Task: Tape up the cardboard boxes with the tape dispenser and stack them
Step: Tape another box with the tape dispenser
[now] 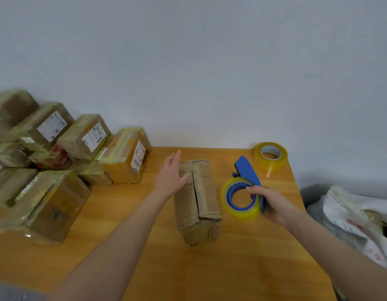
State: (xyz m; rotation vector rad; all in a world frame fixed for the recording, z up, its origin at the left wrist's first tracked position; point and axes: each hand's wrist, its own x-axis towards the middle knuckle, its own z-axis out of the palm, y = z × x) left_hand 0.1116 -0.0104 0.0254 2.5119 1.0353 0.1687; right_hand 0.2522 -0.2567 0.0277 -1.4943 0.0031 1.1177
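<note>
A worn brown cardboard box lies lengthwise in the middle of the wooden table, its top flaps closed with a visible seam. My left hand hovers with straight fingers at the box's far left edge, thumb near the top. My right hand grips the blue tape dispenser, loaded with a roll of yellowish clear tape, just right of the box. A pile of taped boxes fills the table's left side.
A spare roll of yellowish tape stands at the table's far right corner. A white plastic sack sits off the table's right edge. A plain wall rises directly behind the table.
</note>
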